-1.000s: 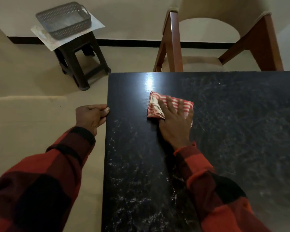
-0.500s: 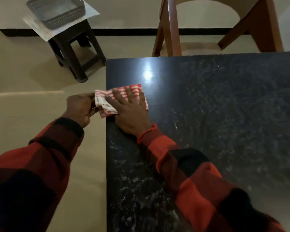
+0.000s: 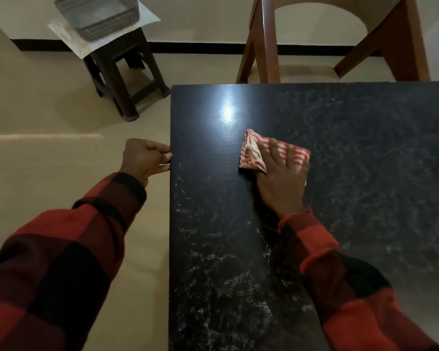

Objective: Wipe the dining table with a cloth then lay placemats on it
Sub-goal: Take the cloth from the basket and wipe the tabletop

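Note:
The black dining table fills the right half of the head view, its top streaked with pale smears. A folded red-and-white striped cloth lies on it near the far left corner. My right hand presses flat on the cloth, fingers spread over its right part. My left hand is curled at the table's left edge, fingertips touching the edge, with nothing visibly in it. No placemats show on the table.
A dark stool stands on the floor at the far left, carrying a grey mesh basket on a pale sheet. A wooden chair with a beige seat sits behind the table's far edge.
My right hand has swept the cloth from the table's left edge back to the right, onto the tabletop. My left hand has stayed at the left edge.

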